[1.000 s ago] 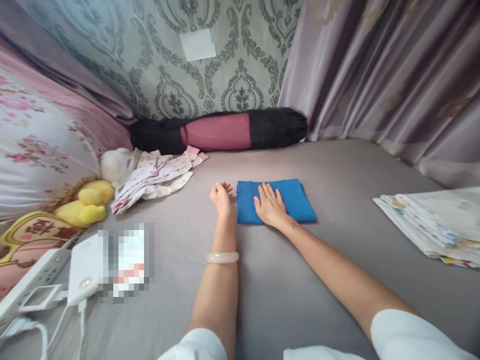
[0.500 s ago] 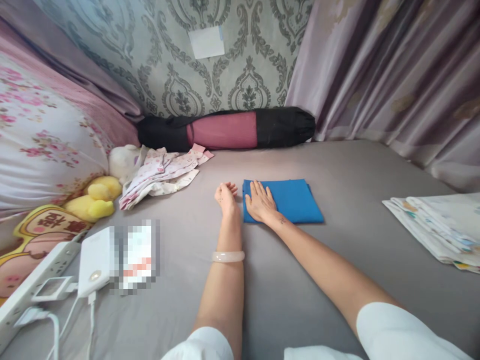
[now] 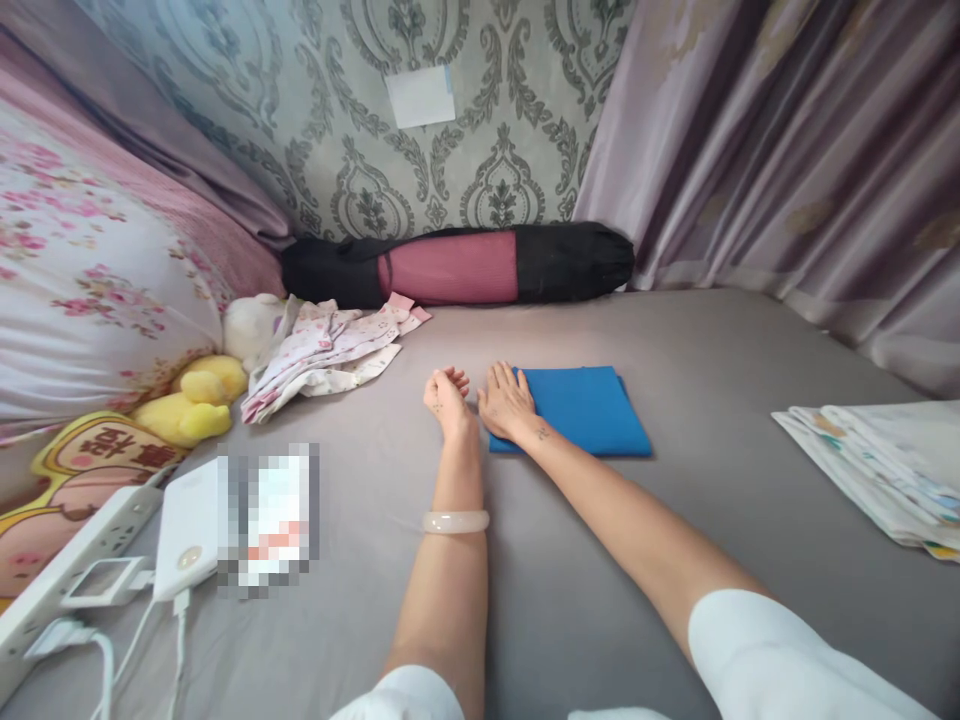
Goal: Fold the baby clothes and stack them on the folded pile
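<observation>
A folded blue cloth [image 3: 585,410] lies flat on the grey bed sheet. My right hand [image 3: 507,402] rests palm down over its left edge, fingers stretched out and partly past the edge onto the sheet. Just left of it, my left hand [image 3: 448,400] is on its side with the fingers loosely curled in; nothing shows in them. A pale bangle [image 3: 455,522] circles my left wrist. The cloth's left edge is partly hidden under my right hand.
A rolled pink mat in a black bag [image 3: 450,267] lies along the wall. Crumpled patterned clothes [image 3: 322,345] and a yellow plush toy [image 3: 187,405] sit left. A white power strip [image 3: 112,530] and power bank [image 3: 191,530] are nearer. Folded white printed fabric [image 3: 892,470] lies right.
My right hand has slid left across the blue cloth to its left edge, near my left hand. My left hand stays curled; the view has shifted slightly.
</observation>
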